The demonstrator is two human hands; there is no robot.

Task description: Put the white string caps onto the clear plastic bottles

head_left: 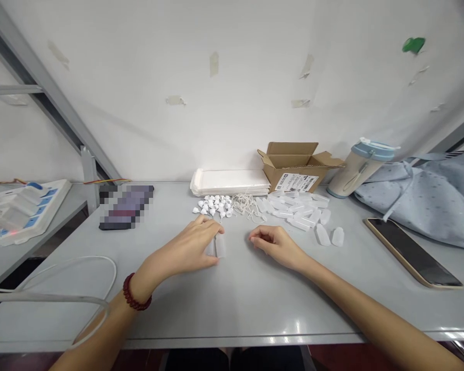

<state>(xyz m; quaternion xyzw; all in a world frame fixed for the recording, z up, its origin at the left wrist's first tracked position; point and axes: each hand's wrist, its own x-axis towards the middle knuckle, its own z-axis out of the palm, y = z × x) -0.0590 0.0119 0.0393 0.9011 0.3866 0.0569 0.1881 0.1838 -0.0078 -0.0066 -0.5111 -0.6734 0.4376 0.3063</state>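
Observation:
My left hand (191, 247) rests on the grey table (232, 304) with its fingers closed round two small clear plastic bottles (217, 247). A dark red bead bracelet (134, 293) circles that wrist. My right hand (275, 245) lies a little to the right, fingers curled in a loose pinch; what it holds, if anything, is too small to see. Behind the hands lie a heap of white caps (214, 204), a tangle of thin white strings (246, 204) and several clear bottles (299, 211).
A stack of white trays (230, 182) and an open cardboard box (297, 165) stand by the wall. A tumbler (358, 167), blue cloth bag (429, 196) and phone (412, 251) lie right. Left are a dark blurred object (126, 206), a power strip (25, 208) and a white cable (77, 268).

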